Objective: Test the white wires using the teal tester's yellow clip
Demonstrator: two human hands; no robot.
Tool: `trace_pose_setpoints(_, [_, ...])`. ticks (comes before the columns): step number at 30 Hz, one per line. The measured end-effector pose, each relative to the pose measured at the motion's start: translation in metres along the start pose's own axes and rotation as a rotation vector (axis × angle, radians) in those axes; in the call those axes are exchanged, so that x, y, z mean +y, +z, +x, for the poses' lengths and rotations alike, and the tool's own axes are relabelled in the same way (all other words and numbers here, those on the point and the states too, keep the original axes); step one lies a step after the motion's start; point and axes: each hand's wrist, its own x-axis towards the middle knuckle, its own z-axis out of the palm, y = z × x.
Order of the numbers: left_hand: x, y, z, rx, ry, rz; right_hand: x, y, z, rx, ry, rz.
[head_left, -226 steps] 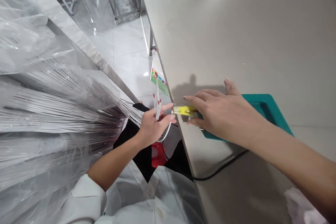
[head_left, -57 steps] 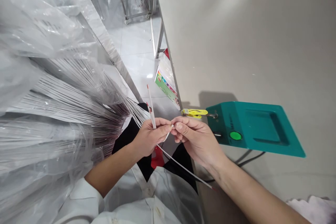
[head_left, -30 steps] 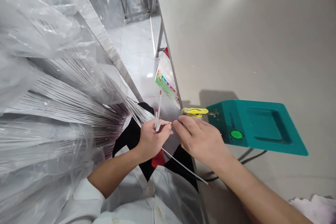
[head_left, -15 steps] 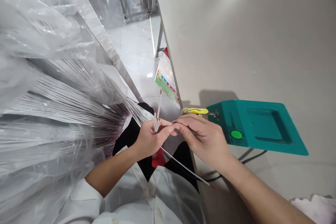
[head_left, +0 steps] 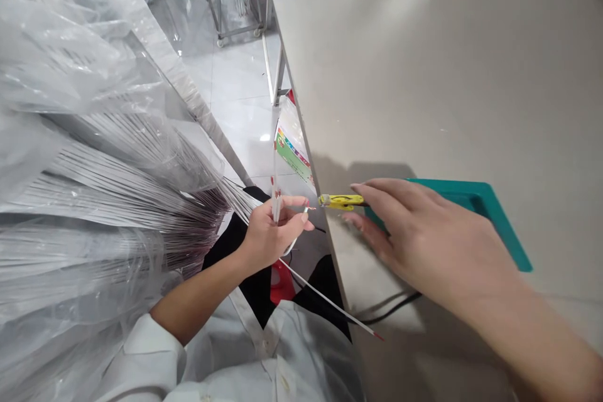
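Note:
My left hand (head_left: 273, 229) is closed around several thin white cables (head_left: 277, 201) with reddish ends. Between its thumb and index finger, one short cable end with fine reddish strands (head_left: 309, 208) points to the right. A longer white cable (head_left: 332, 303) with a red tip trails from below this hand towards the lower right. My right hand (head_left: 414, 232) reaches over the table, thumb and fingers apart on either side of a small yellow clip-like tool (head_left: 340, 201). Behind that hand, a teal tray-like device (head_left: 506, 220) is largely covered.
Bundles of white cables (head_left: 117, 176) under clear plastic sheeting (head_left: 61, 69) fill the left side. The grey table (head_left: 424, 75) has its edge beside my left hand. A black cord (head_left: 391, 311) lies near the device. A printed box (head_left: 294, 144) and a wheeled metal rack (head_left: 235, 31) stand beyond.
My right hand has left the cable end at my left hand and moved right to the yellow tool, its fingers spreading. My left hand still holds the cables, slightly further left in view.

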Motion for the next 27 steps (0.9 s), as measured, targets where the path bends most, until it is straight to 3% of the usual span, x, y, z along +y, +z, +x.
trace_pose_setpoints(4, [0.002,0.005,0.006,-0.038,0.016,-0.019,0.014,0.007,-0.006,-0.264,-0.136,-0.088])
trace_pose_setpoints(12, [0.001,0.013,0.014,-0.065,0.014,-0.064,0.015,0.007,0.012,-0.467,-0.150,-0.163])
trace_pose_setpoints(20, [-0.008,0.015,0.019,-0.099,-0.013,-0.129,0.020,0.012,0.022,-0.511,-0.218,-0.112])
trace_pose_setpoints(27, [-0.011,0.015,0.021,-0.065,0.021,0.003,0.022,0.015,0.018,-0.474,-0.222,-0.087])
